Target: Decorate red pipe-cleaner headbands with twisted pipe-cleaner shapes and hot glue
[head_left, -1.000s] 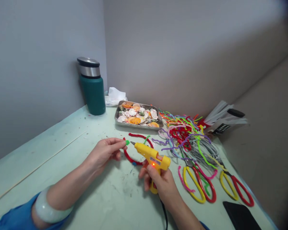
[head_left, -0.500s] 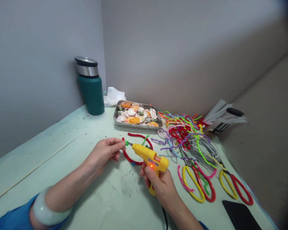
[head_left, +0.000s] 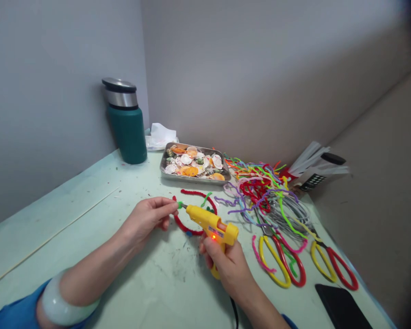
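My right hand point(head_left: 222, 260) is wrapped round the handle of a yellow hot glue gun point(head_left: 207, 220), whose red light glows and whose black cord trails down. Between the thumb and fingers of my left hand point(head_left: 157, 212) is pinched a small green piece of pipe cleaner point(head_left: 180, 204). The gun's metal nozzle points left and meets or nearly meets that green piece. Under and behind the gun, a red pipe cleaner point(head_left: 196, 192) lies bent into an open ring on the table, with green and blue bits at it. The gun hides part of the ring.
A metal tray point(head_left: 195, 181) of shells stands behind my hands, near a green bottle point(head_left: 127, 135) and white tissues point(head_left: 161, 135). Tangled pipe cleaners point(head_left: 260, 192), two pairs of scissors point(head_left: 284, 262) and a black flat object point(head_left: 342, 306) lie right. A thin stick point(head_left: 55, 235) lies left.
The whole view has shifted slightly. Both hands keep the same hold, with the nozzle still at the green piece.
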Tool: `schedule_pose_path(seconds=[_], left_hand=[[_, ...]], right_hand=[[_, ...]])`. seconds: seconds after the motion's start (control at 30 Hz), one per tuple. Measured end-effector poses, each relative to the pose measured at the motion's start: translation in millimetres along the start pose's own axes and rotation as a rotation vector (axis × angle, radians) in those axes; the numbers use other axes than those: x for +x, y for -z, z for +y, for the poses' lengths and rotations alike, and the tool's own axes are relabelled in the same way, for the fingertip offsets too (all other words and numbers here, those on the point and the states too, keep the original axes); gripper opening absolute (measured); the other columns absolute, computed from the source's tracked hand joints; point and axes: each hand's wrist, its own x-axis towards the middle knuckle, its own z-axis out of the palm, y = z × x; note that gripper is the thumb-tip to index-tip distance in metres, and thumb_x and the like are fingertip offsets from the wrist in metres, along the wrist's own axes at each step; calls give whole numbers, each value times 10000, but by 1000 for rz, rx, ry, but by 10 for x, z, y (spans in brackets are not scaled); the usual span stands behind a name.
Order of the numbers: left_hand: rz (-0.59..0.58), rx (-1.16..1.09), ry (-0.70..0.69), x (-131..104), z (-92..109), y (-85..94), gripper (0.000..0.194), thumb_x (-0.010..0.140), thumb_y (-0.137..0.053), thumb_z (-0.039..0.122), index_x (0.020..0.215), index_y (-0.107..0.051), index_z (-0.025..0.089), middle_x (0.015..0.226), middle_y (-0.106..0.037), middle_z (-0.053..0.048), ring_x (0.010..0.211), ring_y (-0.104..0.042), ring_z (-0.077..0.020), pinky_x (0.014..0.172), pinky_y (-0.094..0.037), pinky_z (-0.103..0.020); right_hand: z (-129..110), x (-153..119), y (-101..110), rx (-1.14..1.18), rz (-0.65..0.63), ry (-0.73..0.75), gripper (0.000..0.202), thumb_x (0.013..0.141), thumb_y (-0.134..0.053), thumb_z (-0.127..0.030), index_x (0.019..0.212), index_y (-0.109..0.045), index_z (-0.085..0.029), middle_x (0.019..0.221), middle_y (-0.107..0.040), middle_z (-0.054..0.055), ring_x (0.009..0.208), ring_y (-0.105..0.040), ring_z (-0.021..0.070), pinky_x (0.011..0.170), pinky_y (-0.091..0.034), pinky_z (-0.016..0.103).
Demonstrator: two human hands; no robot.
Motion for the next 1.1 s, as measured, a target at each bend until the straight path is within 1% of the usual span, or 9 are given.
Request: schedule_pose_path(seconds=[0.2,0.33,0.43,0.6,0.73,0.8,0.9,1.1], left_hand=[[47,35,-26,-13,30,-34,226,618,-737,329,704,-653,137,572,-577,25,398,-431,-50,403,-333,-178],[57,108,-53,-27,45,-54,221,634,-716,343,703,-653,142,518,-552,39,395,-430,-60,414,-316,-188],[72,156,-72,-33,43,-50,227,648,-703,359,718,-657,148,479,-534,47,392,-427,-67,423,-305,-192],[83,164,-86,-29,51,-37,212,655,-698,353,708,-649,153,450,-517,54,393,-427,-73,434,-320,-193],[72,190,-96,-11,38,-32,213,662,-692,358,715,-658,154,467,-535,46,392,-430,-75,425,-306,-195],[68,196,-102,-7,32,-26,215,663,-690,363,718,-661,157,481,-543,44,394,-433,-75,428,-306,-199],[81,198,-100,-11,37,-16,220,663,-692,367,715,-655,156,457,-516,54,396,-428,-75,439,-308,-198],[78,207,-81,-12,48,-15,242,663,-690,377,731,-648,148,470,-522,50,405,-420,-71,443,-305,-194]], right_hand=[[-8,-11,3,-16,6,3,349,857,-491,-480,734,-554,-159,546,-417,-41,477,-370,87,439,-279,210],[-14,-10,7,-39,8,4,351,855,-493,-486,732,-555,-163,546,-426,-40,479,-379,89,443,-285,211],[-8,-11,12,-66,8,2,351,853,-496,-487,726,-559,-165,539,-437,-39,478,-381,89,440,-279,209],[12,-15,14,-76,17,9,320,859,-504,-460,739,-582,-174,538,-450,-38,480,-393,92,441,-287,210],[-8,-21,-1,-55,14,20,302,864,-504,-448,778,-588,-171,553,-449,-39,486,-389,90,450,-288,215],[-22,-23,-6,-56,9,22,304,867,-501,-448,775,-580,-169,556,-448,-39,490,-389,89,456,-291,215],[-26,-23,-5,-69,-2,13,314,869,-495,-451,754,-566,-168,541,-437,-44,481,-382,85,447,-282,212],[9,-22,0,-52,-2,29,302,871,-497,-435,754,-547,-161,563,-441,-43,493,-381,81,455,-283,209]])
